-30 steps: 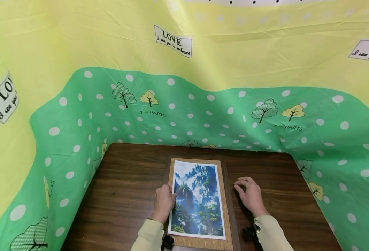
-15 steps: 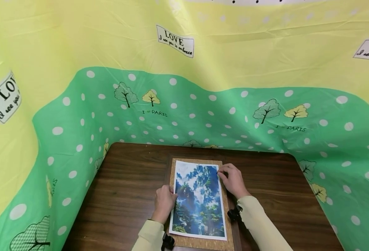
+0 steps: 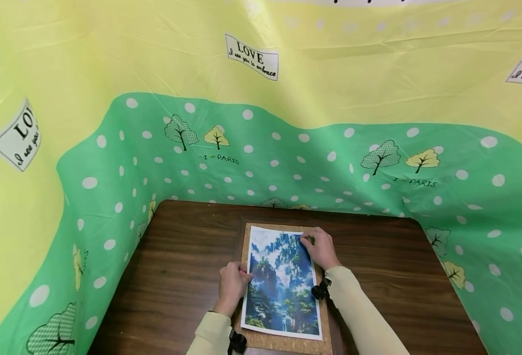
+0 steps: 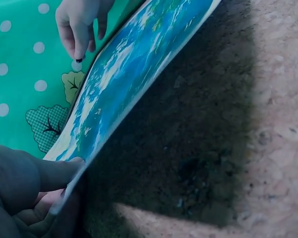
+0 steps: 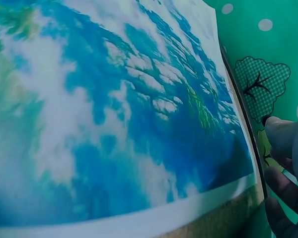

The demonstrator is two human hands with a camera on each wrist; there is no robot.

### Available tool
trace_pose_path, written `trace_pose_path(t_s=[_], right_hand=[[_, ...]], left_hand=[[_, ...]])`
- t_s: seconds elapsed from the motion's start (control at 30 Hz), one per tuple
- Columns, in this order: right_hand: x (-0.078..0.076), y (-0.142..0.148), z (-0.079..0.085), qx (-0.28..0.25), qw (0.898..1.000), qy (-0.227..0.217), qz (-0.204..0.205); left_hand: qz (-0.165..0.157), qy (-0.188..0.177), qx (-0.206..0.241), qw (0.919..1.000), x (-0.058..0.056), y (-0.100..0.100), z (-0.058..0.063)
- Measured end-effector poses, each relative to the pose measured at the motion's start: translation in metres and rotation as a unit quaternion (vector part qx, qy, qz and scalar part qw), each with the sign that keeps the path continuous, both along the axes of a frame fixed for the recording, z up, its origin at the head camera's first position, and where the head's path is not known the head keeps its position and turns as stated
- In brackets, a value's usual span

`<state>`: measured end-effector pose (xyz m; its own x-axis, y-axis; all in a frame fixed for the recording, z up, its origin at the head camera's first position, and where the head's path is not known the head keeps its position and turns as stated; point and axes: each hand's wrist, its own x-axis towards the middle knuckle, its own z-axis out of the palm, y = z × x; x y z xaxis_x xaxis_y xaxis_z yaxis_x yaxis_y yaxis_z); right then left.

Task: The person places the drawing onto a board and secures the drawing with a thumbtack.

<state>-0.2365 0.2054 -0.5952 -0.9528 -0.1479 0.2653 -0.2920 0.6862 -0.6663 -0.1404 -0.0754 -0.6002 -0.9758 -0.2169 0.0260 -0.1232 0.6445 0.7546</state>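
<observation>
Yellow and green cloth (image 3: pixel 314 91), printed with trees and white spots, hangs behind the cork board (image 3: pixel 287 343) and off to both sides of it. A dark wood-grain bench (image 3: pixel 185 256) spreads beneath the board. On the board lies a white-edged landscape print (image 3: pixel 283 286), cork showing around it, its left side lifted a little off the surface. At the board's left edge, from where I'm standing, the left hand (image 3: pixel 232 283) pinches the print's margin, thumb above and fingers beneath. Over the board's far right corner hangs the right hand (image 3: pixel 322 248), thumb and finger together on a tiny black piece (image 5: pixel 265 119), too small to name; I can't tell whether it touches the print.
</observation>
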Motion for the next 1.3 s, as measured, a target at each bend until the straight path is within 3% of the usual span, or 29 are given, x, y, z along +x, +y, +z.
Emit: trace_pose_path(t_s=[0.23, 0.73, 1.3], right_hand=[[-0.009, -0.008, -0.008, -0.004, 0.999, -0.044, -0.014], [-0.019, -0.019, -0.014, 0.019, 0.997, -0.049, -0.055], [-0.026, -0.040, -0.020, 0.018, 0.997, -0.044, -0.059]], left_hand=[[0.006, -0.003, 0.010, 0.9999, 0.001, 0.001, -0.003], [0.007, 0.000, 0.024, 0.9997, 0.000, -0.001, -0.007], [0.007, -0.006, 0.032, 0.9995, 0.000, -0.001, -0.004]])
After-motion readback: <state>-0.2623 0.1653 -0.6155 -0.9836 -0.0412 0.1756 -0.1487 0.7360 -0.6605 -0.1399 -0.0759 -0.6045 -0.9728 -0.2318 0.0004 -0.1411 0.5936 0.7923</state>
